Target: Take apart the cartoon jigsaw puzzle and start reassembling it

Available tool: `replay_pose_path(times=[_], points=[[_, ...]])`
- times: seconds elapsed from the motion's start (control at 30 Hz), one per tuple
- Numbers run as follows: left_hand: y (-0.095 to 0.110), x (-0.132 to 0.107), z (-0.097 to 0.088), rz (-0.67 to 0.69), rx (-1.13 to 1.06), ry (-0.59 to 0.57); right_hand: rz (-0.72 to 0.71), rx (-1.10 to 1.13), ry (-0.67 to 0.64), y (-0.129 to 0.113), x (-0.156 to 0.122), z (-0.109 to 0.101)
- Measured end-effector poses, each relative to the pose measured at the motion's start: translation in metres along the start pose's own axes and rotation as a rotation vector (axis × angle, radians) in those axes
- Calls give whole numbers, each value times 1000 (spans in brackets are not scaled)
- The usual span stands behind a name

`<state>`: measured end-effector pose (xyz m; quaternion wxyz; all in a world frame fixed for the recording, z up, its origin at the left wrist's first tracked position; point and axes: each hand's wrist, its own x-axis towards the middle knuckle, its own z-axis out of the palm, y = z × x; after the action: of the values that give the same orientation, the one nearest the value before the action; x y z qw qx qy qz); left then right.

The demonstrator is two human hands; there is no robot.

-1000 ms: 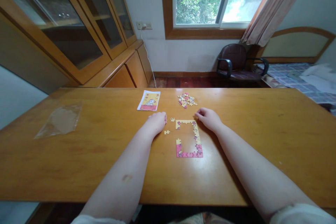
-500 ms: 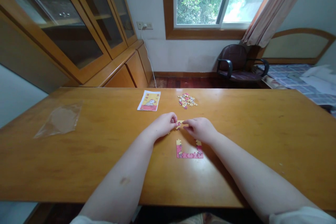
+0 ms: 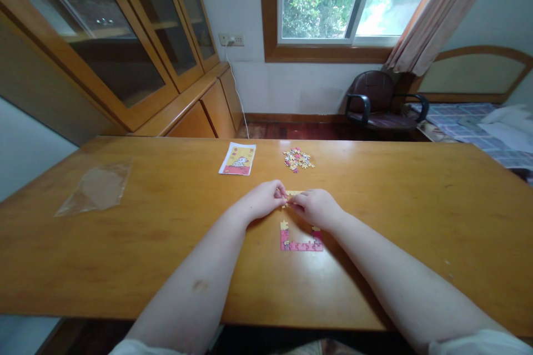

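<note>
My left hand (image 3: 270, 198) is closed, thumb and fingers pinched at the small yellow puzzle pieces (image 3: 293, 193) in the middle of the table. From the other side my right hand (image 3: 318, 207) meets it, its fingers also closed on a jigsaw piece at the same spot. The fingers partly hide these pieces. Just nearer to me lies a U-shaped joined puzzle border (image 3: 302, 246), pink along the bottom with yellow tips at the top of both sides. Beyond my hands sits a heap of loose puzzle pieces (image 3: 298, 160).
A picture card (image 3: 237, 158) with a white animal on yellow and pink lies left of the heap. A clear plastic bag (image 3: 96, 187) rests on the left of the wooden table (image 3: 175, 188). Behind the table stand a chair (image 3: 375, 100) and a glass-doored cabinet (image 3: 175, 89).
My left hand has moved slightly right, and the fingertips of both hands have come together over the yellow pieces. The border and the heap lie as before.
</note>
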<state>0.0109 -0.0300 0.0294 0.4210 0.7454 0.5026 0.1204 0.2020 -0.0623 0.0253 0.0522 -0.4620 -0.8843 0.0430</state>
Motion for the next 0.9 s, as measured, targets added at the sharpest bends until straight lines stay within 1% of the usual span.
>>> replay_pose_path(times=[0.07, 0.17, 0.23, 0.3, 0.43, 0.63, 0.9], points=[[1, -1, -1, -1, 23, 13, 29, -3, -18, -2, 0, -1], [2, -1, -6, -9, 139, 118, 90, 17, -30, -8, 1, -2], [1, -1, -10, -49, 243, 169, 125, 35, -43, -11, 1, -2], [0, -1, -13, -105, 320, 152, 147, 43, -63, -15, 2, -2], [-2, -1, -14, -159, 370, 51, 165, 45, -85, -17, 3, -1], [-5, 1, -8, -135, 386, -4, 174, 50, -107, -18, 5, 0], [-6, 1, -4, -118, 409, -19, 195, 87, -102, -17, 5, 1]])
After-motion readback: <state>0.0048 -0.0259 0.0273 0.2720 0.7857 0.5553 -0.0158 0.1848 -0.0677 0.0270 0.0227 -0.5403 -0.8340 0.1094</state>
